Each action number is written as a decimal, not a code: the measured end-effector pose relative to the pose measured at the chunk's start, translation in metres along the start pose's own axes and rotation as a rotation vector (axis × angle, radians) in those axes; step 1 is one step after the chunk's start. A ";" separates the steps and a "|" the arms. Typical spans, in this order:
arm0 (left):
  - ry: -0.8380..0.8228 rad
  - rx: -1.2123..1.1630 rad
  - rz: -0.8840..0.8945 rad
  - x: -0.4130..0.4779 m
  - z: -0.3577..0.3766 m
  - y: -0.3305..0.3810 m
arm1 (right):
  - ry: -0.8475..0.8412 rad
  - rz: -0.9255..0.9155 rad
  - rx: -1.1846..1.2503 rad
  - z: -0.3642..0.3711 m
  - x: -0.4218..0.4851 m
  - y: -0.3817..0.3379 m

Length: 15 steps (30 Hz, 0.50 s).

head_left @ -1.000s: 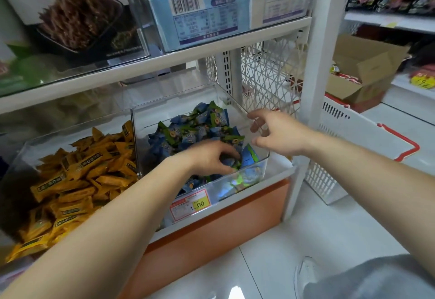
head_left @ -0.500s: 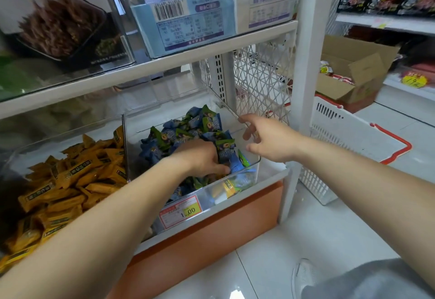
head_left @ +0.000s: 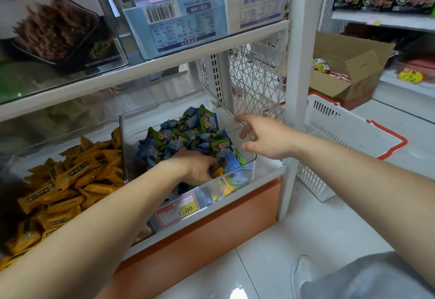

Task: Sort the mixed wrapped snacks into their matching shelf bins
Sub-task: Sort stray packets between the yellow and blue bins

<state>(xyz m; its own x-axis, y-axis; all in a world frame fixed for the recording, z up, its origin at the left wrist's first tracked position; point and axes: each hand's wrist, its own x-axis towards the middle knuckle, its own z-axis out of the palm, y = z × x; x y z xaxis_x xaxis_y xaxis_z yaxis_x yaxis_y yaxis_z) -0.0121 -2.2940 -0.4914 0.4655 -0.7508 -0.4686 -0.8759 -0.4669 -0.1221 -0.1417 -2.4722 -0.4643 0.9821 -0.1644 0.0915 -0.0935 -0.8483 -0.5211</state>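
Left hand [head_left: 196, 167] deeper in bin [head_left: 249, 165] | fingers [head_left: 208, 168] curl on yellow snack [head_left: 218, 172]

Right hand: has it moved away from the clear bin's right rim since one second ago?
No. The right hand stays at the right rim of the clear bin; only the camera shifted.

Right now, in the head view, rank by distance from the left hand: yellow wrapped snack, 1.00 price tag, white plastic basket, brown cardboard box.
1. Yellow wrapped snack, at the left hand's fingertips.
2. 1.00 price tag, on the clear bin's front below.
3. White plastic basket, on the floor, right.
4. Brown cardboard box, behind the basket.
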 end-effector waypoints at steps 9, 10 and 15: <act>0.031 -0.560 0.160 -0.006 0.001 -0.012 | -0.019 0.020 0.014 -0.002 0.001 -0.002; 0.041 -0.573 0.163 -0.007 0.001 -0.012 | -0.020 0.022 0.013 -0.001 0.001 -0.002; 0.147 -0.619 0.175 -0.012 -0.008 -0.012 | -0.015 0.021 -0.006 -0.001 0.002 -0.001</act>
<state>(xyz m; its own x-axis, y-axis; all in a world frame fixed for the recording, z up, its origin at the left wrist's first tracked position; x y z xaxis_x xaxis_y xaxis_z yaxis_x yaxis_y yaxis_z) -0.0060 -2.2825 -0.4774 0.3739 -0.8755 -0.3061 -0.7255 -0.4817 0.4916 -0.1397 -2.4725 -0.4630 0.9824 -0.1742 0.0678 -0.1147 -0.8481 -0.5173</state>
